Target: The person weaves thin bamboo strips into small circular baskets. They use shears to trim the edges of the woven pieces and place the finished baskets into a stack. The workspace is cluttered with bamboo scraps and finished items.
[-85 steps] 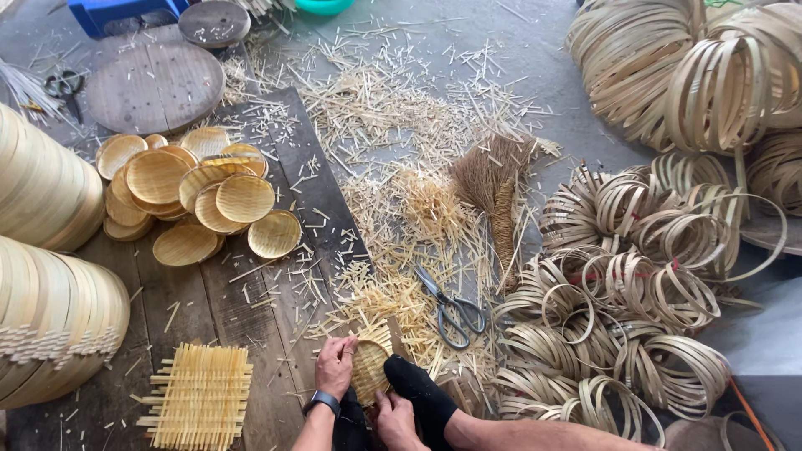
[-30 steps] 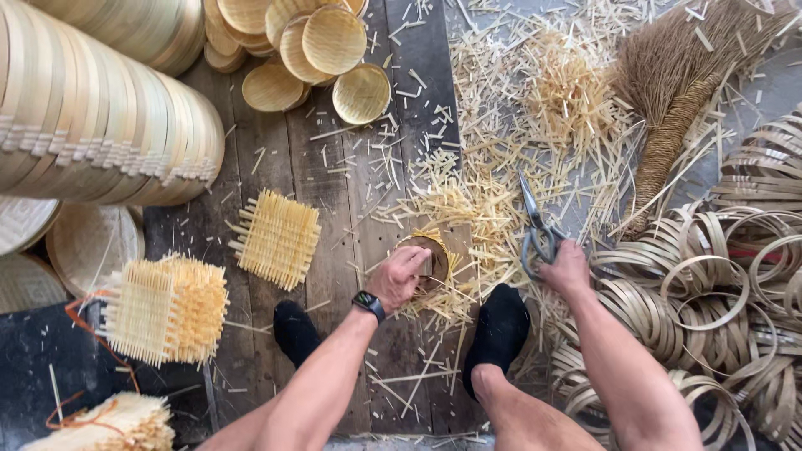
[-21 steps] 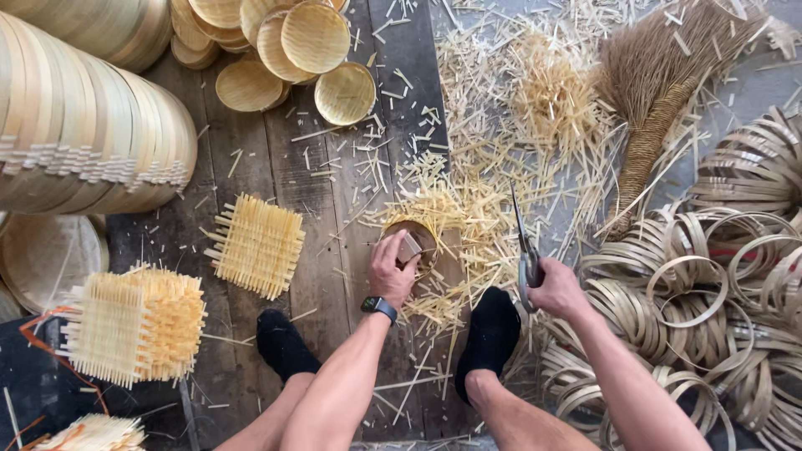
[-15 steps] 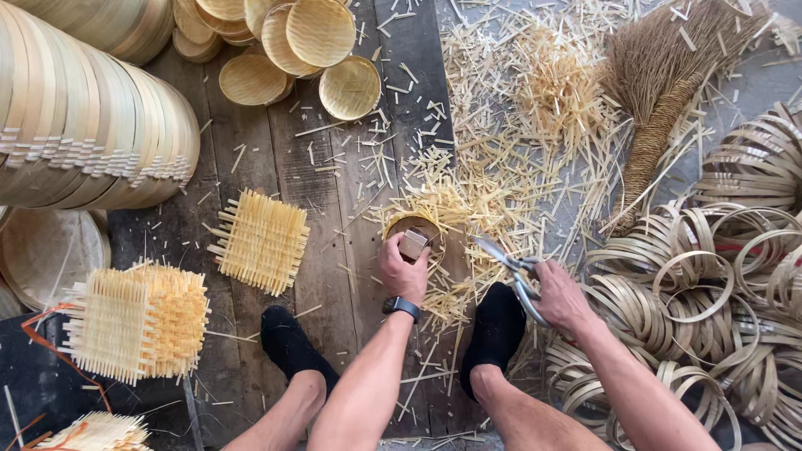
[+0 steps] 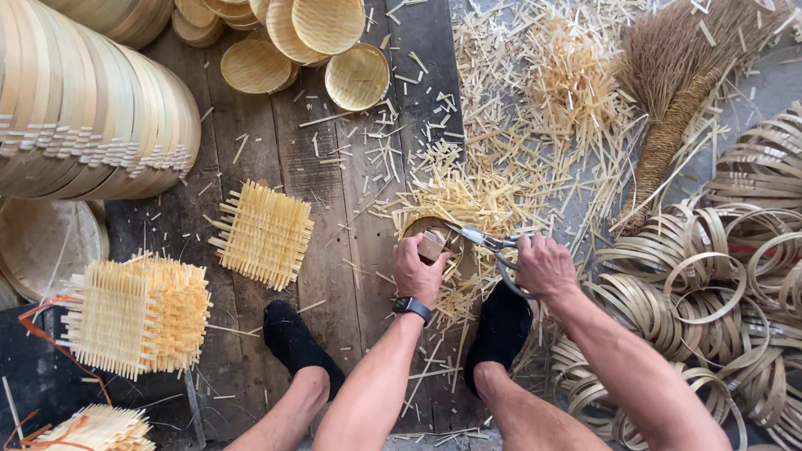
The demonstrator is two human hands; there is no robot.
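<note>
While a small round woven bamboo piece (image 5: 430, 238) is pressed down by the left hand (image 5: 418, 269), clenched over a small block on it, scissors (image 5: 493, 250) are gripped in the right hand (image 5: 545, 266), their blades laid at the piece's rim. The piece is set on a dark plank floor (image 5: 334, 192), in a litter of pale bamboo trimmings (image 5: 510, 159). Just left of the piece one flat square woven mat (image 5: 263, 234) is laid; further left a stack of such mats (image 5: 138, 313) is seen. Above the piece several finished round woven lids (image 5: 334, 42) are piled. To its right, loose bamboo hoops (image 5: 710, 276) are heaped, below a straw brush (image 5: 677, 100).
</note>
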